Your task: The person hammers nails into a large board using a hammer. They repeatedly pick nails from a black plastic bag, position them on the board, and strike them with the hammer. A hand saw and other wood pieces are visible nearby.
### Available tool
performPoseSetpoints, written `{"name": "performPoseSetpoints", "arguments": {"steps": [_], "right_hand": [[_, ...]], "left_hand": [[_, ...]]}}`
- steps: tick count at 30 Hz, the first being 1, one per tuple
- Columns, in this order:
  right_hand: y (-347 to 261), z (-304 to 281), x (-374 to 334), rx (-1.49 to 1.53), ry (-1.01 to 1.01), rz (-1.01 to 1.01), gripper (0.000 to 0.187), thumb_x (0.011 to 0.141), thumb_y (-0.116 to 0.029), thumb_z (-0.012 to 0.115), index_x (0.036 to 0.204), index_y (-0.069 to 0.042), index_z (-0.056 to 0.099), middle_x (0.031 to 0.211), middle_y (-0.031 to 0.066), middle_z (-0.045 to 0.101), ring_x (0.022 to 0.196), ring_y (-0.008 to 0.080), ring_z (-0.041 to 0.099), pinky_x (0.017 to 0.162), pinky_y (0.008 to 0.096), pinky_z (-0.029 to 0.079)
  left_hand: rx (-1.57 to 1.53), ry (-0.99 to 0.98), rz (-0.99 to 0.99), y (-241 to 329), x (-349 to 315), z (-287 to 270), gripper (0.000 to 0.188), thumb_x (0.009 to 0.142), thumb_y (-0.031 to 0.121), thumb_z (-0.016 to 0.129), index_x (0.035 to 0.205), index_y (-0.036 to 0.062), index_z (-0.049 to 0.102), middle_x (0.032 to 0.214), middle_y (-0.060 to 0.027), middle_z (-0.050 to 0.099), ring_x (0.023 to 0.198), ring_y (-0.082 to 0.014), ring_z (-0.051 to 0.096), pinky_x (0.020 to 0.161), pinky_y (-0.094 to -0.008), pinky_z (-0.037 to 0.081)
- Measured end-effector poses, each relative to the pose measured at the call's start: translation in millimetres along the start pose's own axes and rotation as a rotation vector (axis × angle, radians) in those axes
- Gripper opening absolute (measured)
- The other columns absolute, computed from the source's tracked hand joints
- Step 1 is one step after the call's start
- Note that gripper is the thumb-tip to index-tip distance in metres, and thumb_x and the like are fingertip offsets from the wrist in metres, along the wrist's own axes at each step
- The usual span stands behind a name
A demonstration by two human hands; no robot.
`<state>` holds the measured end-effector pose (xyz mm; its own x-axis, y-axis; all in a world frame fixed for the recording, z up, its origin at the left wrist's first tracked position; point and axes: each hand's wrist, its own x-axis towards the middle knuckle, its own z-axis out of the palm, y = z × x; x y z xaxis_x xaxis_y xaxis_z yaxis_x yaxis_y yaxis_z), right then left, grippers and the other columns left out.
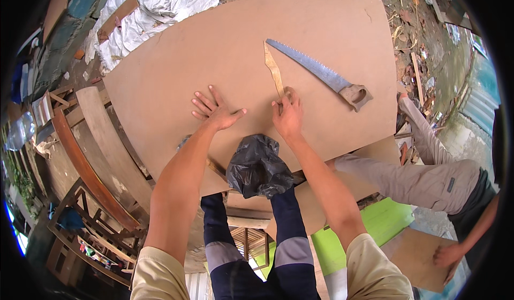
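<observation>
A large brown board (230,48) lies flat in front of me. My left hand (216,112) rests palm down on it, fingers spread, holding nothing. To its right, my right hand (289,115) has its fingers closed around the near end of a narrow, pointed wooden strip (273,70). The strip lies along the board with its tip pointing away from me. Right of the strip lies a hand saw (316,70), teeth facing away and wooden handle toward the right. A crumpled black plastic bag (257,166) sits at the board's near edge, between my forearms.
At the right, another person in beige trousers (423,185) has a hand (448,255) on a smaller brown sheet (409,260). Long planks (110,139) and wooden frames (80,230) stand at the left. White sacking (160,5) lies beyond the board. A green panel (375,222) is low right.
</observation>
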<state>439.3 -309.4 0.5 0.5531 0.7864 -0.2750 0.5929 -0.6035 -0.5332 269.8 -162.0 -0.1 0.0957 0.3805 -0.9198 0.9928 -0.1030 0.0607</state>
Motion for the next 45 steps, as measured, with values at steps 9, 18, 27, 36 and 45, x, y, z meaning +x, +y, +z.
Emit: {"name": "performPoseSetpoints", "arguments": {"steps": [9, 18, 27, 36, 45], "right_hand": [[-16, 1, 3, -0.276, -0.296, -0.144, 0.019, 0.096, -0.011, 0.056, 0.100, 0.005, 0.064, 0.164, 0.0248, 0.024, 0.149, 0.0421, 0.031, 0.117, 0.0497, 0.038], [-7, -4, 11, -0.375, -0.443, -0.152, 0.025, 0.095, -0.011, 0.057, 0.113, 0.004, 0.067, 0.167, 0.0183, 0.021, 0.153, 0.0329, 0.027, 0.124, 0.0456, 0.030], [11, 2, -28, -0.267, -0.316, -0.029, 0.023, 0.096, -0.018, 0.061, 0.109, -0.001, 0.067, 0.168, 0.0113, 0.022, 0.152, 0.0302, 0.028, 0.124, 0.0489, 0.027], [66, -14, -94, -0.254, -0.096, 0.223, 0.018, 0.095, -0.020, 0.064, 0.099, -0.002, 0.064, 0.161, 0.0160, 0.037, 0.148, 0.0389, 0.034, 0.119, 0.0580, 0.029], [-16, -19, -79, 0.115, -0.022, 0.138, 0.016, 0.095, -0.015, 0.066, 0.095, 0.001, 0.065, 0.105, 0.0222, 0.069, 0.103, 0.0385, 0.065, 0.088, 0.0492, 0.049]], "left_hand": [[0.034, -0.029, -0.034, 1, 4, -1, 0.151, 0.074, 0.081, 0.067, 0.150, 0.0014, -0.036, 0.149, -0.0441, -0.037, 0.139, -0.0608, -0.034, 0.111, -0.0760, -0.006], [-0.042, 0.025, 0.005, -4, 5, 5, 0.153, 0.073, 0.076, 0.073, 0.148, 0.0031, -0.038, 0.146, -0.0414, -0.043, 0.138, -0.0573, -0.040, 0.109, -0.0763, -0.011], [-0.039, 0.188, 0.086, -12, 4, 22, 0.153, 0.072, 0.068, 0.080, 0.151, 0.0061, -0.036, 0.147, -0.0412, -0.042, 0.139, -0.0545, -0.040, 0.109, -0.0767, -0.010], [-0.136, 0.366, 0.456, -64, -11, 32, 0.098, 0.097, 0.044, 0.064, 0.163, 0.0103, 0.000, 0.164, -0.0282, -0.023, 0.152, -0.0412, -0.024, 0.120, -0.0623, -0.006], [-1.036, 0.841, 0.295, -175, -39, 52, 0.042, 0.108, 0.021, 0.045, 0.143, -0.0010, 0.052, 0.150, -0.0192, 0.051, 0.139, -0.0322, 0.048, 0.116, -0.0407, 0.036]]}}
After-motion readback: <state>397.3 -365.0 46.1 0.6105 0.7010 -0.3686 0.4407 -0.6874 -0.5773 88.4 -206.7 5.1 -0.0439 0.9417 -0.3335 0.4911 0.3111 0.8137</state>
